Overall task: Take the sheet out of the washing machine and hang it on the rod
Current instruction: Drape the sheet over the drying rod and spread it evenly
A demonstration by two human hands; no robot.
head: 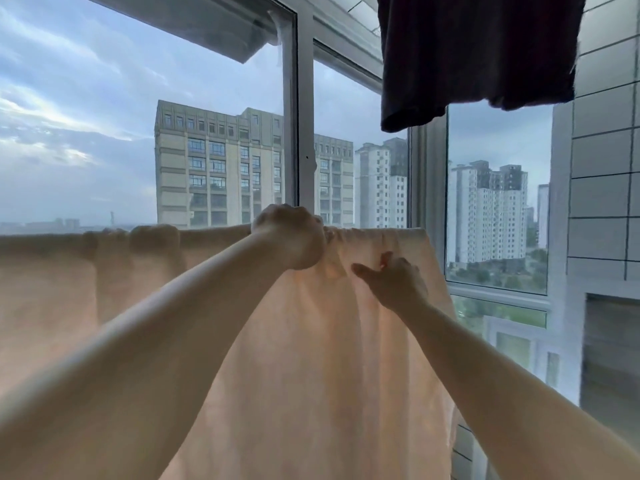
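A pale peach sheet hangs draped over a horizontal rod that runs across the window; the rod itself is hidden under the cloth along its top fold. My left hand is closed on the bunched top edge of the sheet at the rod. Just right of it and a little lower, my right hand is at the gathered folds with fingers spread and thumb out, holding nothing that I can see. The sheet's right edge ends near the window mullion. No washing machine is in view.
A dark garment hangs overhead at the upper right. Large window panes with a white frame stand right behind the sheet. A tiled wall closes the right side. Buildings lie outside.
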